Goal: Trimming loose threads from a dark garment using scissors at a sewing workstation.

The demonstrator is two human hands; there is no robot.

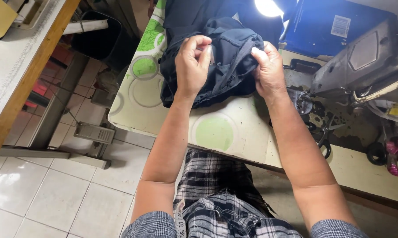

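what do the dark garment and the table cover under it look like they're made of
Dark garment, pinched by the left hand and right hand: soft woven cloth, matte navy or black, judging by its limp folds and stitched seams. Table cover: probably a wipeable plastic or oilcloth sheet, smooth and faintly glossy, cream with printed green circles; exact material unclear.

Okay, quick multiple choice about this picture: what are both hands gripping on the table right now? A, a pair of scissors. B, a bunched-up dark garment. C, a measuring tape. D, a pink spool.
B: the left hand and the right hand each pinch folds of the bunched dark garment lying on the table, while the scissors lie untouched off to the right.
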